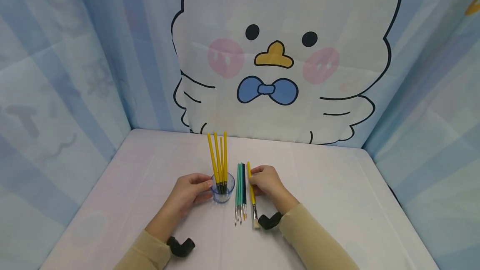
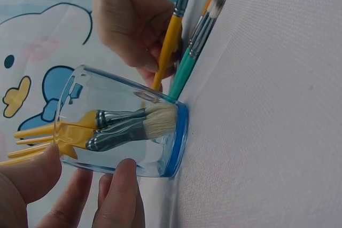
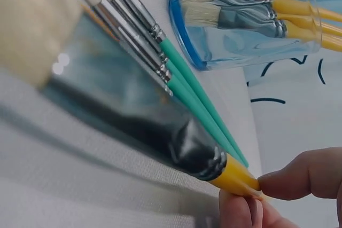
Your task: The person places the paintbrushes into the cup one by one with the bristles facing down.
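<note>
A clear cup with a bluish tint (image 1: 221,199) stands upright on the table, holding several yellow-handled paintbrushes (image 1: 217,157), bristles down. My left hand (image 1: 191,191) holds its left side; in the left wrist view the thumb (image 2: 40,172) is at the rim and the fingers lie along the wall. With thumb and fingertips, my right hand (image 1: 267,180) pinches another yellow-handled paintbrush (image 1: 252,197) by its handle. That brush's flat, pale bristles point toward me. Between cup and right hand lie several thin teal paintbrushes (image 1: 238,186) and a dark blue one (image 1: 244,186), tips toward me.
A pale cloth covers the table (image 1: 318,203). Behind it hangs a curtain (image 1: 277,124) printed with a cartoon bird, and striped blue curtains (image 1: 56,74) close off both sides. A black curved piece (image 1: 181,247) sits at each wrist by the tan sleeves.
</note>
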Available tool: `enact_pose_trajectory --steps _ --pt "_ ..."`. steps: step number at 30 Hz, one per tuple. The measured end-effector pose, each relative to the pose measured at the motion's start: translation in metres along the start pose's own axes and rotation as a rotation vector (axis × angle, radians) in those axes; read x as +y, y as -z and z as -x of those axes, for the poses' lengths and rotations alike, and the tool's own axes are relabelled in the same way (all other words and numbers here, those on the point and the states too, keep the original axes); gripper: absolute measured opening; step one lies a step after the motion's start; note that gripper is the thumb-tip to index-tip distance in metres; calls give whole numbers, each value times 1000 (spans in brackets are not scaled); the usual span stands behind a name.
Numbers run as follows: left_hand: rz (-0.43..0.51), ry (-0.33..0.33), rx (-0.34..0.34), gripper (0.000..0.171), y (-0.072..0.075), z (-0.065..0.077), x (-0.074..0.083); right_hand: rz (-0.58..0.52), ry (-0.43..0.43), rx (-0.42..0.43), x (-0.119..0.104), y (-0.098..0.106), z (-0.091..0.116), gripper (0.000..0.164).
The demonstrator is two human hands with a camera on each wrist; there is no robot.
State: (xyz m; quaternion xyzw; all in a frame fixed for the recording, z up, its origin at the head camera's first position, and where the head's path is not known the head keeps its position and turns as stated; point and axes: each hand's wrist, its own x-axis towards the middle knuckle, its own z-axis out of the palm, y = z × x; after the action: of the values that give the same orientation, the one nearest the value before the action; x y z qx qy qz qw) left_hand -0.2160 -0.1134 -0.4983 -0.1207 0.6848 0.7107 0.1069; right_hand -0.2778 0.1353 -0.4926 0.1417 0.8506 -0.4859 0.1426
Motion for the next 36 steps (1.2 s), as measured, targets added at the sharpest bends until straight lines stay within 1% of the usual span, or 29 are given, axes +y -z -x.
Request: enact_pose_trajectory --steps 8,23,29,36 --pt "11 2 -10 26 0 -1 -1 -99 -2 2 3 1 1 34" --pt "-2 7 2 26 0 0 1 -173 -3 0 6 5 -2 39" --pt "-7 3 5 26 0 1 1 -194 26 -15 9 6 -2 40" --pt "-9 -3 7 27 -1 1 1 -235 75 -65 10 8 -1 40"
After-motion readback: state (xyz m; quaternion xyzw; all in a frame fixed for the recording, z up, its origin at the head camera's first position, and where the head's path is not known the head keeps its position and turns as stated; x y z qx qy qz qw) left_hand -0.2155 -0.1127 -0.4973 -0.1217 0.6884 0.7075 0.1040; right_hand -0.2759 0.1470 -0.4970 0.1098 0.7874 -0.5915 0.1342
